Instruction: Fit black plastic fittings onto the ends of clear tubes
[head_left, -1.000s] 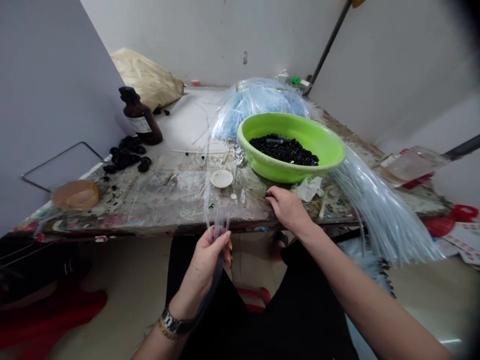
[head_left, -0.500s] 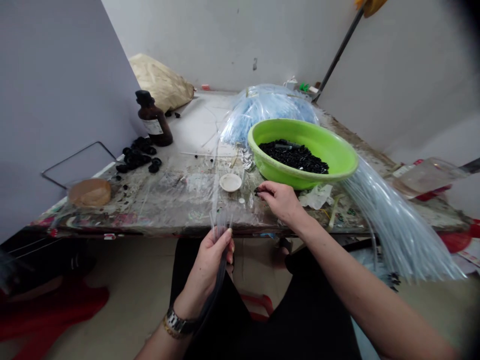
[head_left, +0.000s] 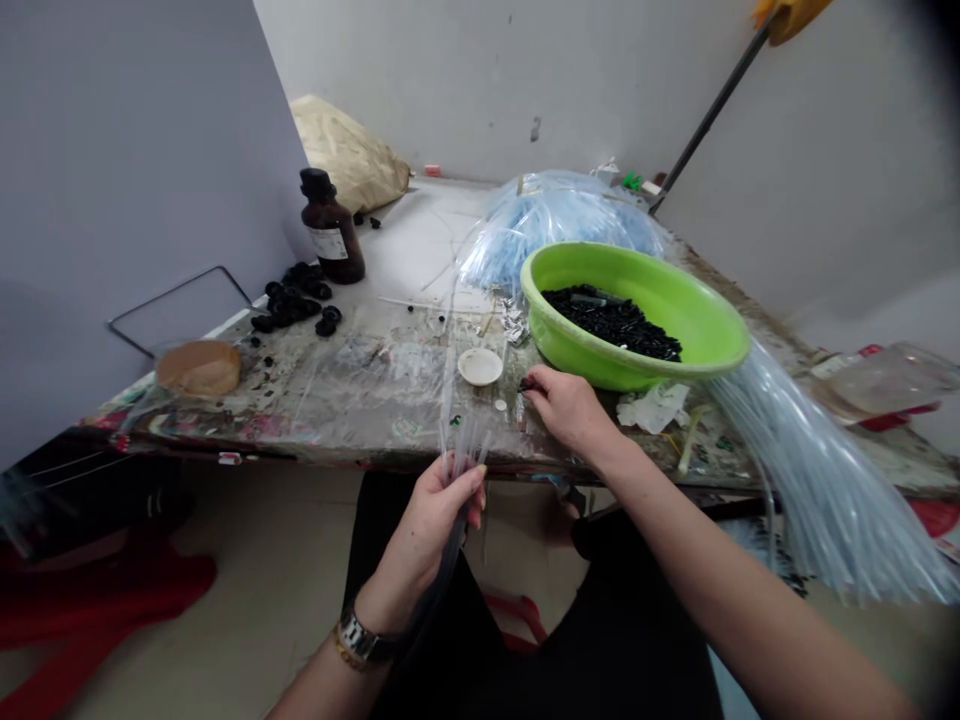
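Note:
Clear thin tubes (head_left: 466, 440) stand up out of my left hand (head_left: 442, 505), which is closed around them just in front of the table edge. My right hand (head_left: 566, 405) pinches small black pieces (head_left: 528, 384) between thumb and fingertips, low over the table. Left of those fingertips sits a small white dish (head_left: 480, 367), with a small white disc (head_left: 500, 405) beside it. Behind my right hand, a green basin (head_left: 637, 370) holds many black pieces (head_left: 611, 322).
A brown bottle (head_left: 334, 230) and black rubbery parts (head_left: 292, 297) are at the back left, near a tan round container (head_left: 199, 370). Bundled clear tubes (head_left: 551, 225) lie behind the basin; more (head_left: 832, 480) hang over the right edge. Crumpled plastic (head_left: 652, 408) lies below the basin.
The view has shifted, so the table's things appear farther right. Both hands keep their holds, and the tube tips in my left hand look more spread.

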